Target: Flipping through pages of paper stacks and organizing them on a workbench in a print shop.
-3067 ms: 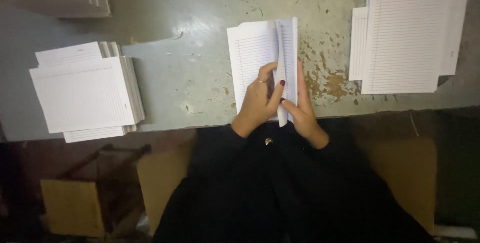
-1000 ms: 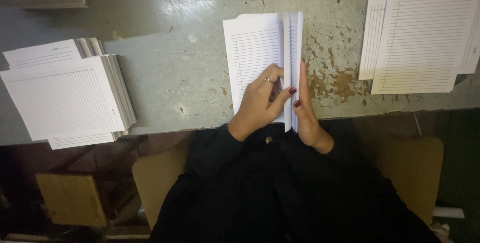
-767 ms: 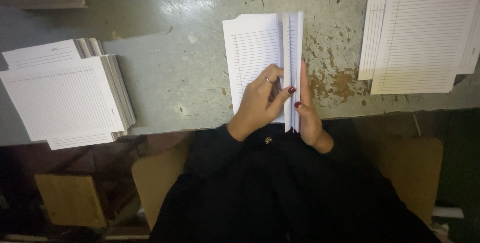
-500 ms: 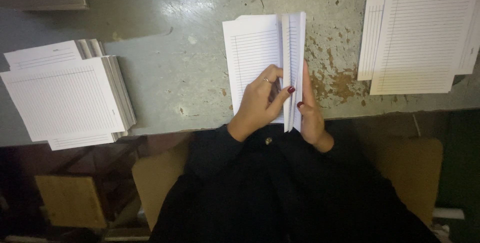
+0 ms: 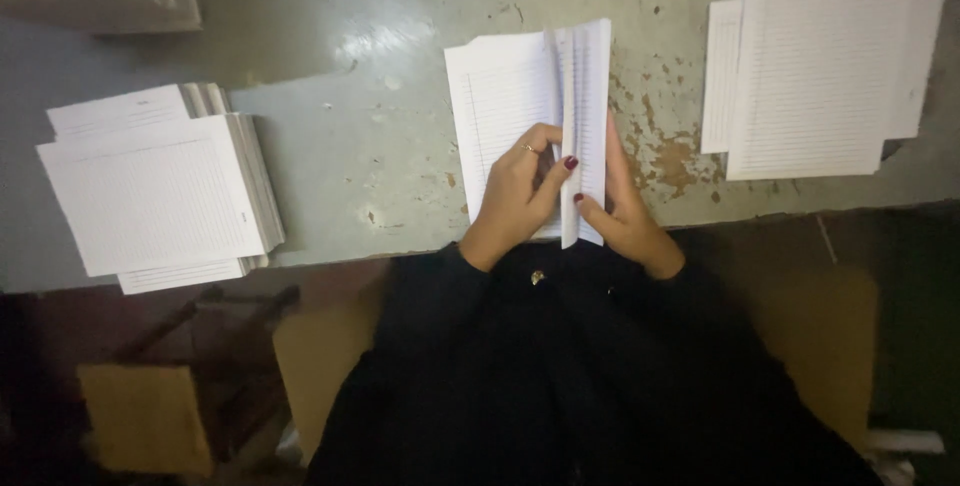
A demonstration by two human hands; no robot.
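Sheets of ruled paper (image 5: 520,121) lie mid-table, near the front edge, w/ the right part folded up on edge. Your left hand (image 5: 518,191) rests flat on the lower left page, fingers loosely curled, thumb at the fold; it pins but doesn't grip. Your right hand (image 5: 625,211) cups the raised leaves from outside, thumb pinching them. Keep edges flush, press along the crease w/ left thumb. Folded stack (image 5: 160,186) sits at left of the table (image 5: 350,96), flat sheets (image 5: 820,61) at right, both well apart.
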